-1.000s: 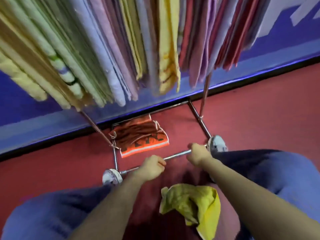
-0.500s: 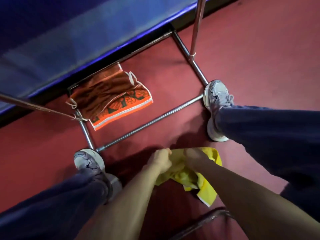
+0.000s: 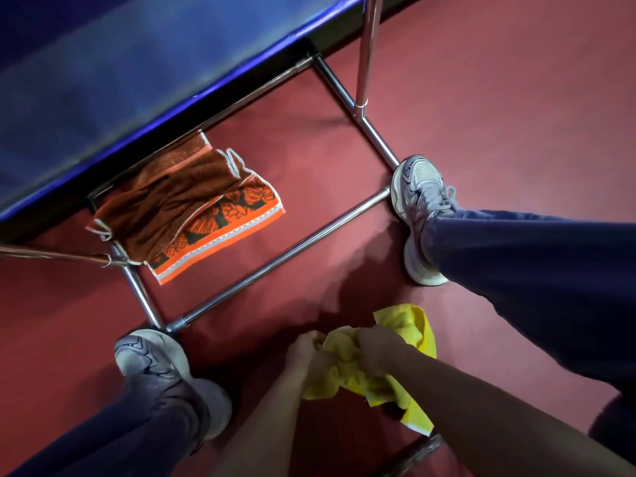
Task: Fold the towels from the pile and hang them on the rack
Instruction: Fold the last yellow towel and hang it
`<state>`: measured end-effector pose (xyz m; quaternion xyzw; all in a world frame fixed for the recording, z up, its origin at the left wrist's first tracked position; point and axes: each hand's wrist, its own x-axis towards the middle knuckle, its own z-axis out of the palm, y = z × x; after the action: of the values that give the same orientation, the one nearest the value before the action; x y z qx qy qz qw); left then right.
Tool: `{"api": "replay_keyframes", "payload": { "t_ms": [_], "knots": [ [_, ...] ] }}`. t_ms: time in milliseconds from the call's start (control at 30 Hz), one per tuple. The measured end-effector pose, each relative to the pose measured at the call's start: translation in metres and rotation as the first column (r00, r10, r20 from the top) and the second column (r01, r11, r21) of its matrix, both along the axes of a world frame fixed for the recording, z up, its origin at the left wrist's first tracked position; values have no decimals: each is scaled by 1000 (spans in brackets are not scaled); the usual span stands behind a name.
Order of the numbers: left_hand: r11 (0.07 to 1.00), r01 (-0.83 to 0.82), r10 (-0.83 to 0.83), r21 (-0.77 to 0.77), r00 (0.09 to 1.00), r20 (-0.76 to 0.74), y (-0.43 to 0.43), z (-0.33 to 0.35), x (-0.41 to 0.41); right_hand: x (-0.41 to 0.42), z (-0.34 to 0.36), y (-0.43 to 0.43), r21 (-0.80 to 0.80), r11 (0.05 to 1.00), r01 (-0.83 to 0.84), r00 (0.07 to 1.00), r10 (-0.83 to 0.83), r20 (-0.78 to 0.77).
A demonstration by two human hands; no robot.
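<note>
A crumpled yellow towel lies low over the red floor between my legs. My left hand grips its left edge and my right hand grips it near the middle, both closed on the cloth. An orange and brown patterned towel lies spread on the floor inside the rack's base. The chrome rack shows only its bottom bars and two uprights; the hanging towels are out of view.
My two grey sneakers stand against the rack base, the left one at its near left corner, the right one at its right corner. A blue wall panel runs behind the rack. Another metal bar crosses the floor near my right forearm.
My hands left the rack's bottom bar and dropped onto the yellow towel, closing on it. The view tilted down, so the hanging towels went out of frame.
</note>
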<state>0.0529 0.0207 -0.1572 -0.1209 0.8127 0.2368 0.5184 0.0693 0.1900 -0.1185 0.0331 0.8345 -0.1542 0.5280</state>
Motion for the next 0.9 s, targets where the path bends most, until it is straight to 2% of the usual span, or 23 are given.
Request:
{"api": "replay_keyframes", "payload": {
  "t_ms": [100, 200, 267, 333, 433, 567, 667, 800, 900],
  "knots": [
    [996, 13, -9, 86, 999, -39, -2, 19, -3, -4, 21, -1, 1, 999, 51, 999, -50, -9],
    [975, 27, -5, 220, 995, -99, -7, 46, -7, -10, 53, -4, -115, 984, 136, 988, -143, -54],
    [970, 76, -41, 230, 987, -153, -7, 74, -9, -15, 76, -7, -177, 983, 56, 991, -77, -112],
    [965, 98, -52, 244, 981, -189, -7, 102, -12, -21, 109, -9, -135, 986, -95, 986, 74, -149],
    [955, 195, -131, 222, 952, -276, -11, 145, -15, -26, 151, -7, -86, 977, -197, 962, 176, -211],
    [957, 213, -104, 198, 886, -452, -11, 217, -16, -29, 205, -11, 77, 950, -303, 861, 307, -405],
    [967, 186, -49, 173, 805, -591, -18, 277, -21, -34, 255, -13, 152, 935, -319, 773, 350, -529],
    [970, 203, -42, 135, 685, -728, -32, 357, -25, -43, 335, -8, 133, 933, -335, 662, 333, -672],
    [976, 217, -113, 19, 583, -804, -42, 405, -25, -50, 395, -4, 64, 943, -328, 574, 253, -779]
  ]
}}
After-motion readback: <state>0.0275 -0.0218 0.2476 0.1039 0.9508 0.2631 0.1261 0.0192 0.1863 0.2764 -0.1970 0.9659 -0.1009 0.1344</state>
